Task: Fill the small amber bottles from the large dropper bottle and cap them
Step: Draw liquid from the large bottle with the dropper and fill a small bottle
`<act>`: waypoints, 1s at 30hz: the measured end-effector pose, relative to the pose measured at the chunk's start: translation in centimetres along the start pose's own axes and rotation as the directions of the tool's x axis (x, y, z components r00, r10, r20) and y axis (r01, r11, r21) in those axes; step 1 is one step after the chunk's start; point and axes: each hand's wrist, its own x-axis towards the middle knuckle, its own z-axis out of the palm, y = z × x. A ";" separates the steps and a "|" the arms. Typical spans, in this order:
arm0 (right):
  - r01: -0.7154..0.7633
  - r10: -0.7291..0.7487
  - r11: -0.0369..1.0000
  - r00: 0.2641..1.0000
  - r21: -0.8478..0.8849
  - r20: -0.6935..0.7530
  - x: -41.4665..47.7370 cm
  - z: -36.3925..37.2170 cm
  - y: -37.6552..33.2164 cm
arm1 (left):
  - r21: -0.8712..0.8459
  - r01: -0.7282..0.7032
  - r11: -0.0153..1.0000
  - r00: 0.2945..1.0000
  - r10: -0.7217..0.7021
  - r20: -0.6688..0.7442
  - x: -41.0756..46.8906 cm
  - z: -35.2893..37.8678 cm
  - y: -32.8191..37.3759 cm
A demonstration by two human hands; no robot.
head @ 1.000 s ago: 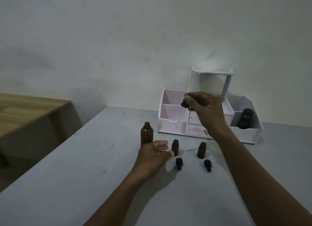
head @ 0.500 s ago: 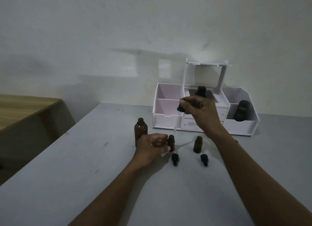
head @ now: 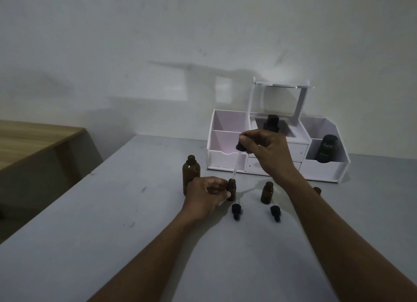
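While dropper point(head: 235, 166) tip hangs at the neck: filling underway.
Left hand point(head: 206, 194): grips small amber bottle point(head: 231, 190), four o'clock of large dropper bottle point(head: 191, 173).
Right hand point(head: 264, 148): pinches dropper.
Next: squeeze gently, tip centred.

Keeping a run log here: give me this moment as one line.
left hand: holds small amber bottle | right hand: pinches dropper, tip at its mouth | large bottle: uncapped | caps: two on table
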 end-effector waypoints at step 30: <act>-0.008 0.009 0.998 1.000 -0.070 0.022 -0.5 0.2 0.0 | 0.033 -0.012 0.999 1.000 0.012 -0.012 0.1 0.2 -0.1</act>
